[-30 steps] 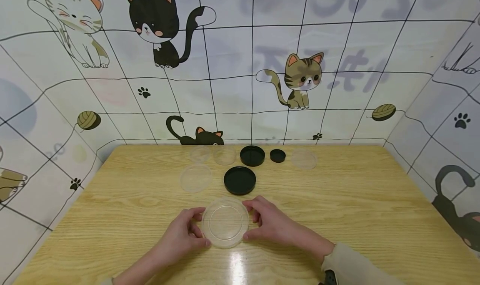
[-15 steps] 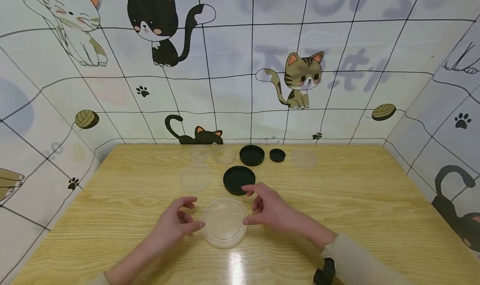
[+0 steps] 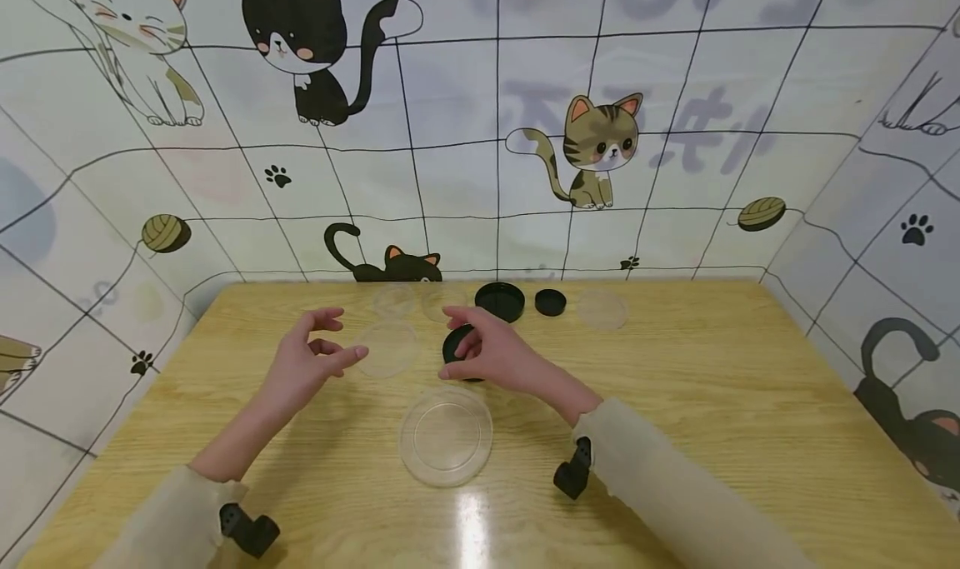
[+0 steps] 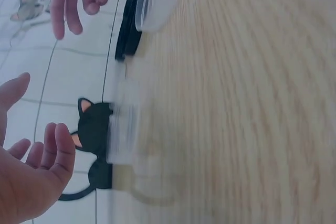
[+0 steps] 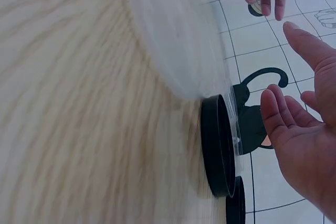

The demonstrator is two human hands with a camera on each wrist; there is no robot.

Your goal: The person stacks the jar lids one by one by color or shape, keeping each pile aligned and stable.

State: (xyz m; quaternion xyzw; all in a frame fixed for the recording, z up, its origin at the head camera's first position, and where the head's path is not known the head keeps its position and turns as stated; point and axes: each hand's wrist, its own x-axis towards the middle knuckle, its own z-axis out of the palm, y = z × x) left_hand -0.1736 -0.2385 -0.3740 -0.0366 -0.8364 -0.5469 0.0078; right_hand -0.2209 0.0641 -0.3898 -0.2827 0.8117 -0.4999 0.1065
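Note:
My left hand (image 3: 303, 356) hovers over the table, just left of a clear round dish (image 3: 390, 351), fingers loosely bent and holding nothing. The right hand (image 3: 495, 352) hangs above a black round dish (image 3: 452, 351) and hides much of it; its thumb and fingers are spread apart with nothing between them. Nearer the front lies a larger clear round piece (image 3: 446, 437) with a ring marked inside its rim, touched by neither hand. From the right wrist, the black dish (image 5: 212, 148) shows a low raised wall, below the level of the right hand (image 5: 307, 135).
Along the back edge stand a black round dish (image 3: 500, 303), a small black one (image 3: 551, 302) and faint clear ones, including one at the right (image 3: 602, 310) and one at the left (image 3: 393, 300). A cat-patterned cloth (image 3: 465, 169) rises behind the wooden table (image 3: 675, 402).
Both hands have left the front clear round piece, which stays on the table. They have moved away from me, the left one also to the left, towards the back dishes.

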